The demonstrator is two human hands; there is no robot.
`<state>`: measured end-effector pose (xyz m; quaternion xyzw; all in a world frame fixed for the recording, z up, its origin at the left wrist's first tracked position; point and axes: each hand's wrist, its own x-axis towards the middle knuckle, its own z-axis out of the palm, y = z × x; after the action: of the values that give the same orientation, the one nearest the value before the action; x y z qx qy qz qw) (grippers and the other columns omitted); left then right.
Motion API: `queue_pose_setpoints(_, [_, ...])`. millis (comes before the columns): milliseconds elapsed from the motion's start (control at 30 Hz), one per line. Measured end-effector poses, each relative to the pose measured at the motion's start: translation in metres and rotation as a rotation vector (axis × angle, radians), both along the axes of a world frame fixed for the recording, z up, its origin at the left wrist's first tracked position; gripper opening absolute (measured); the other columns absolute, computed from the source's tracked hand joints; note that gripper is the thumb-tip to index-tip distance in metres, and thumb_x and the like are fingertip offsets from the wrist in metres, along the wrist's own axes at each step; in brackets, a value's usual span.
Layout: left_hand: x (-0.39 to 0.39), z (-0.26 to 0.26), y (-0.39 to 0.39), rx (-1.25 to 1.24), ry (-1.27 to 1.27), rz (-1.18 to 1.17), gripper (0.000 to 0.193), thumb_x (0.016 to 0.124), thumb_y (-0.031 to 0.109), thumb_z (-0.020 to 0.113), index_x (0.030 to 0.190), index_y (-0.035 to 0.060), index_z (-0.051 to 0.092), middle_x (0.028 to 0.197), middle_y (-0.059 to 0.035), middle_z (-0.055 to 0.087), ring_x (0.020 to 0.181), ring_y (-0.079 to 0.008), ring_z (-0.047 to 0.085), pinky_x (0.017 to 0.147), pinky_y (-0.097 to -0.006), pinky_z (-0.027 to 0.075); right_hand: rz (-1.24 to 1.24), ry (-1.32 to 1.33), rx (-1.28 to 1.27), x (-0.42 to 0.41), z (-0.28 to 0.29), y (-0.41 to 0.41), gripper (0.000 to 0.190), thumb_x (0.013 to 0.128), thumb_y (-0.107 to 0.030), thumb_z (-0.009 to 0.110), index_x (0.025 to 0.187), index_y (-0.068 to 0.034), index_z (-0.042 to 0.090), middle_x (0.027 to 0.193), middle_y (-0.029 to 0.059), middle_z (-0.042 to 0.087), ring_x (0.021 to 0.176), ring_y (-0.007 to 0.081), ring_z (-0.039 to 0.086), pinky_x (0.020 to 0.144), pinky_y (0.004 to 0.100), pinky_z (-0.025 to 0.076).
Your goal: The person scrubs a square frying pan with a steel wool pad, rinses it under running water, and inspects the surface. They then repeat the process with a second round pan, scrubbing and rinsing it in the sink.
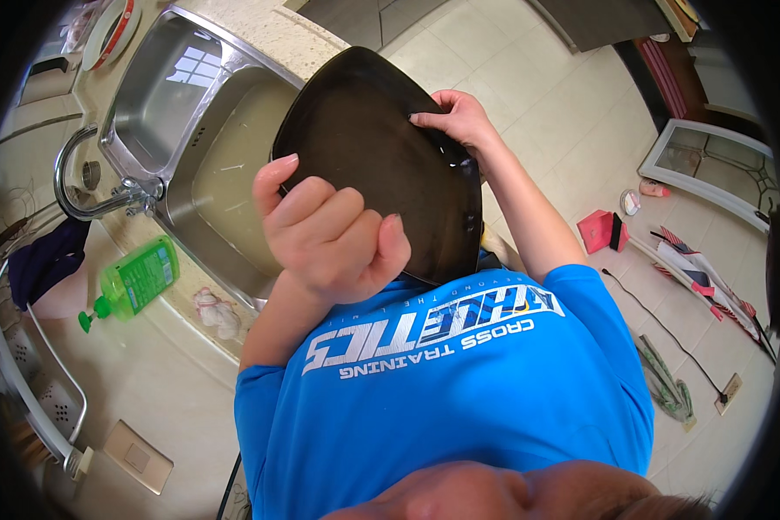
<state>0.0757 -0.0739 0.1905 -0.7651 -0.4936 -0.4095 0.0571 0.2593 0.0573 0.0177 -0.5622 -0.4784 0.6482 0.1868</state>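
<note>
My right hand (463, 123) grips the far right rim of a dark, rounded-square pan (377, 130), thumb on the inner face. The pan is tilted up in front of my shirt, beside the sink. My left hand (331, 234) is in front of the pan's inner face with most fingers curled. Its palm is turned away, so I cannot tell whether it holds anything or touches the pan. Cloudy water stands in the nearer bowl of the stainless steel double sink (181, 188), partly covered by the pan. A curved chrome faucet (71, 175) rises at its left side.
A green pump soap bottle (140, 276) and a crumpled whitish cloth (216, 313) lie left of the sink. Dark cloth (49, 263) hangs on a wire rack. On the right are a pink dustpan (599, 231), a cord (663, 338) and a framed glass panel (712, 169).
</note>
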Motion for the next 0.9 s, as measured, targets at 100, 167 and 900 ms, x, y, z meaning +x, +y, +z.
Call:
queue_pose_setpoints(100, [-0.001,-0.001,-0.001,-0.006,0.002,0.008,0.026,0.072,0.014,0.061,0.049,0.0135,0.049,0.051,0.0002,0.041,0.051,-0.0155,0.038,0.093,-0.0383,0.038,0.072,-0.033,0.053,0.01,-0.011,0.0,0.025,0.07,-0.014,0.084,0.085,-0.005,0.065,0.076,-0.0005,0.066,0.068,0.0078,0.059,0.064,0.0245,0.049])
queue_pose_setpoints(167, [-0.002,-0.002,-0.001,-0.002,-0.011,0.009,0.026,0.071,0.014,0.061,0.049,0.0135,0.049,0.051,0.0002,0.04,0.051,-0.0153,0.038,0.093,-0.0382,0.038,0.103,-0.085,0.083,0.024,-0.024,-0.005,0.026,0.071,-0.012,0.084,0.083,-0.007,0.062,0.075,-0.0017,0.064,0.067,0.0071,0.057,0.062,0.0238,0.048])
queue_pose_setpoints(900, [0.007,0.004,-0.001,0.008,0.02,-0.033,0.026,0.072,0.016,0.061,0.049,0.0142,0.05,0.051,0.001,0.04,0.051,-0.0148,0.038,0.094,-0.0387,0.036,0.026,-0.166,0.121,0.012,-0.012,-0.003,0.036,0.064,-0.022,0.087,0.07,-0.008,0.054,0.066,-0.0015,0.055,0.061,0.0088,0.05,0.057,0.0271,0.045])
